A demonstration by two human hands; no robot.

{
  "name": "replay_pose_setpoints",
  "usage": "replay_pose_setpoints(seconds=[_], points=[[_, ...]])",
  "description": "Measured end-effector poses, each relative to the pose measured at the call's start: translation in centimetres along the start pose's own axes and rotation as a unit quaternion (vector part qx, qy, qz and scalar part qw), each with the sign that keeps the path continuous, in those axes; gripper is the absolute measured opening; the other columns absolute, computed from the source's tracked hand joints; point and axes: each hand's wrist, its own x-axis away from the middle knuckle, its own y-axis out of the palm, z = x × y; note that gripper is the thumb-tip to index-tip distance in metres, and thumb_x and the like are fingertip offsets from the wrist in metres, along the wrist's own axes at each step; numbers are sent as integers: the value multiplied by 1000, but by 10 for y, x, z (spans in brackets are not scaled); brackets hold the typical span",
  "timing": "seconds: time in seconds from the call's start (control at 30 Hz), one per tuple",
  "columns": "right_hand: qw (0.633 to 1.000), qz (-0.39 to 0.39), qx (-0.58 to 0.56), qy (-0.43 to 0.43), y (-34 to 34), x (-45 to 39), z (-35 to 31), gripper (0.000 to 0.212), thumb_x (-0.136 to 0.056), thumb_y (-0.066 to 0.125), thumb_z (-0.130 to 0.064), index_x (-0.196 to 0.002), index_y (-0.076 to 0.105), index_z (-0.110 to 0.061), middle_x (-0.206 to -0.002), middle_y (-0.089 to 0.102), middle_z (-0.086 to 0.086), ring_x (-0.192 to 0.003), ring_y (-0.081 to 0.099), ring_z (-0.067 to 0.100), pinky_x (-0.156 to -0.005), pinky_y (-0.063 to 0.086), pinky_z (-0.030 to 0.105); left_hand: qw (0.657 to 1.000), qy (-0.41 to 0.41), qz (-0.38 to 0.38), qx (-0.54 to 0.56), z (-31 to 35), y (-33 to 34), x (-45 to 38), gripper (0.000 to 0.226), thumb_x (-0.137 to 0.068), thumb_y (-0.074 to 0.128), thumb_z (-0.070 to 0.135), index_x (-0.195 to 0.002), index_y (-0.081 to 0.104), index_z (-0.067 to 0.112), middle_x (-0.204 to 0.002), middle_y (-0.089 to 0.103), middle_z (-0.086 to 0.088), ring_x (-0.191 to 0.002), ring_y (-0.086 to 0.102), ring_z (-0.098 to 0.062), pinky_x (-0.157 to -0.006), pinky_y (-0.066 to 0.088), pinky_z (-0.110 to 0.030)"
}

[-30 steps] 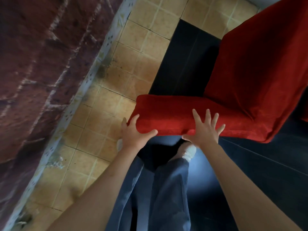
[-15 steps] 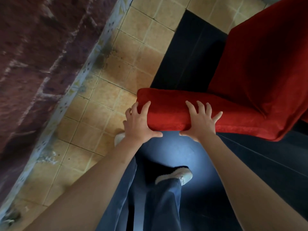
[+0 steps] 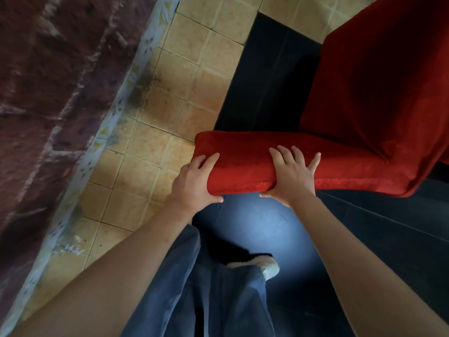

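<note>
Cushion, big and red, is up off the floor, in front of the person's legs. One thick end sticks out to the left, over the place where the yellow tiles meet the dark floor. The rest goes up and off to the right, past the edge of the picture.

The left hand holds the thick end near its corner. Its fingers lie on top and its thumb is tucked under, so it is clamped on the cushion. The right hand holds the same end a little further along, with fingers spread on top and thumb under. It is clamped on too.

The cushion looks soft and fuzzy, like velvet. It bends where the thick end meets the big part, so it is floppy, not stiff. It is large, so it may be a bit heavy and clumsy, but it will not break. The fuzzy cloth should not slip much. The thick end is a good place to hold, with two hands apart. A hand further along the big part would stop it drooping. A shoe stands below
</note>
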Motion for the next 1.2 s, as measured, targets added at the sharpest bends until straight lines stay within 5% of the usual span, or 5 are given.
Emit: replay_pose_setpoints(seconds=[0.2,0.47,0.67,1.2], points=[[1000,3,7,-22,-2,0,1,116,-55,83,-59,-148,23,-24,-150,31,-1,-140,23,29,-110,8,65,999,-11,-4,34,1,-2,0,117,-52,92,37,-150,28,35,-145,41,-8,-119,54,-32,-94,51,-47],[993,42,76,-86,-8,-4,5,85,-60,72,-69,-120,47,-14,-111,57,6,-104,51,31,-96,34,44,998,26,-16,46,-4,-14,-1,97,-63,88,25,-147,38,28,-144,47,-5,-123,54,-25,-102,45,-42],[996,57,34,-67,-15,-4,-12,55,-66,74,-38,-108,48,-13,-105,55,5,-101,50,27,-91,35,38,999,27,-10,-14,-7,-30,-3,84,-68,79,16,-143,43,24,-129,59,-6,-111,59,-25,-93,50,-37],[993,55,32,-102,-51,12,-48,50,-65,75,-48,-98,52,-18,-96,59,-1,-93,54,20,-77,35,30,999,7,-30,-24,-25,-90,24,71,-68,78,17,-134,51,26,-114,64,-3,-98,63,-26,-83,53,-36]])
